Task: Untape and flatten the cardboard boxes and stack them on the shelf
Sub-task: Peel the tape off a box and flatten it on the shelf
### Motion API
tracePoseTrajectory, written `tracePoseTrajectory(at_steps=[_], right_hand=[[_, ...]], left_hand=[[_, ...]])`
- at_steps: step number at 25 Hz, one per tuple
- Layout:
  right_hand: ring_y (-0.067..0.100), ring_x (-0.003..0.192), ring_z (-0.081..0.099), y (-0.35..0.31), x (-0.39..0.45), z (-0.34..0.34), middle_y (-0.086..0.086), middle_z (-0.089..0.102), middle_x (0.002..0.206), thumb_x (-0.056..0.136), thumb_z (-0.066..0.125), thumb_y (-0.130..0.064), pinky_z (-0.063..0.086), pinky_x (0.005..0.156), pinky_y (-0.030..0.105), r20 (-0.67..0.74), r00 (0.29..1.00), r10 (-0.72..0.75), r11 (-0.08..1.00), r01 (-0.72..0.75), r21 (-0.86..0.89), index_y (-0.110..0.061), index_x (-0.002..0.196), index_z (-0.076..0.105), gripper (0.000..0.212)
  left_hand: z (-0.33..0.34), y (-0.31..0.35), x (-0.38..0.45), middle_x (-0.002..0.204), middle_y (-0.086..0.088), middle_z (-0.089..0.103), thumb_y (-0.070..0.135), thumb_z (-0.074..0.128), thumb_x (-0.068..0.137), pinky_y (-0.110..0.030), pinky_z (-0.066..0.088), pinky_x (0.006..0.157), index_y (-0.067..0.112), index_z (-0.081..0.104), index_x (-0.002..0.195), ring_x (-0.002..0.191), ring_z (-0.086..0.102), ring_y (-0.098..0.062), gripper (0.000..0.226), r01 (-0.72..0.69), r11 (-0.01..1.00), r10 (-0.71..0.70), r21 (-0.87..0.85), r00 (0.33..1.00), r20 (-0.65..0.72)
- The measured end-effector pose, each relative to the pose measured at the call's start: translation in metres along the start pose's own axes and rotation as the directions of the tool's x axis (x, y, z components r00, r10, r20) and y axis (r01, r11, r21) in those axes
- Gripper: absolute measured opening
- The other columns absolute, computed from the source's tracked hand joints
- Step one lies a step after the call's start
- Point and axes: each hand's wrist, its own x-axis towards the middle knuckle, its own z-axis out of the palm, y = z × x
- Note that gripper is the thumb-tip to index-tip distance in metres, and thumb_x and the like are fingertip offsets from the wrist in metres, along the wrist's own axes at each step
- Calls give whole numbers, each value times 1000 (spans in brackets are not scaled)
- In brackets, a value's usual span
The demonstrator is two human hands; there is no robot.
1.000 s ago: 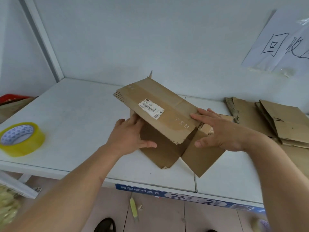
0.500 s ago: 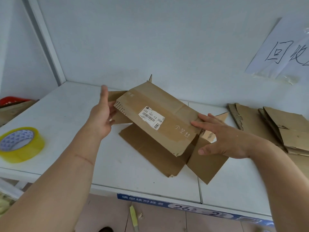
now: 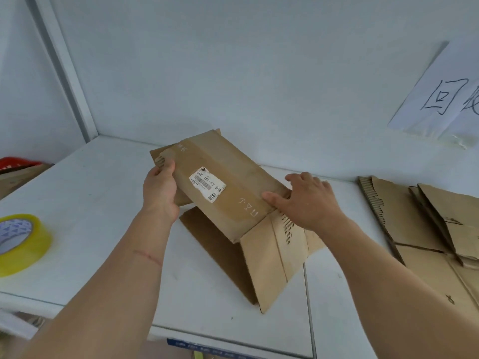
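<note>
Brown labelled cardboard box (image 3: 233,195), half-collapsed, centre frame on white shelf (image 3: 90,208). Left hand (image 3: 160,193): fingers curl round left end. Right hand (image 3: 308,203): fingers grip right end. Flattening under way; next likely pressing panels flat.

Single view, head-worn, wide-angle. Faces forward and down onto white flat shelf board (image 3: 90,216), pale back wall (image 3: 233,73) ahead. Close range: left hand (image 3: 160,189) and right hand (image 3: 308,203) sit mid-frame.

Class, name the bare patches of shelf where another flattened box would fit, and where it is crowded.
Widest: shelf between tape roll and box, back to the corner. Narrower: front strip between box and flattened stack. Crowded: the right end, where the stack lies.
</note>
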Motion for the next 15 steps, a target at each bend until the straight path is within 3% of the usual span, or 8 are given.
tracePoseTrajectory(at_steps=[2,5,7,11,13,15], right_hand=[[23,108,56,-12,17,11,-3,58,114,73,26,-91,41,96,42,124,992,-15,998,22,-62,-26,126,51,88],[17,87,57,-17,33,30,-6,58,94,79,27,-87,47,79,38,282,959,19,994,-48,96,-26,104,54,71],[18,92,57,-14,43,48,-2,60,103,85,30,-81,48,82,38,311,947,74,978,-129,161,-24,110,52,66],[31,127,43,-5,56,80,9,41,140,81,26,-85,41,101,49,276,921,275,944,-313,103,-19,142,37,91],[33,133,37,0,59,90,10,38,146,81,29,-84,36,104,50,240,919,312,922,-354,158,-17,148,30,94],[33,131,38,2,54,100,12,42,143,83,34,-80,36,104,47,157,925,346,906,-373,199,-14,147,30,92]], left_hand=[[13,-6,6,91,1,70,42,61,93,-27,49,56,20,59,105,72,67,-14,25,76,997,-76,-22,997,19],[20,-26,19,97,-4,70,34,60,94,-26,50,54,13,59,109,75,67,-15,25,34,986,-30,164,999,-29],[17,-43,28,95,-3,67,32,56,96,-22,48,47,9,56,106,75,65,-13,25,-78,946,90,316,996,-24],[12,-63,41,85,0,62,37,50,99,-23,44,48,13,47,92,77,66,-17,25,-244,801,236,546,968,87],[11,-67,47,86,1,60,40,49,99,-24,41,50,10,48,98,78,64,-19,30,-279,732,275,622,956,105],[8,-76,51,104,-3,58,41,49,98,-28,45,61,7,48,111,93,61,-26,36,-284,638,294,716,949,114]])
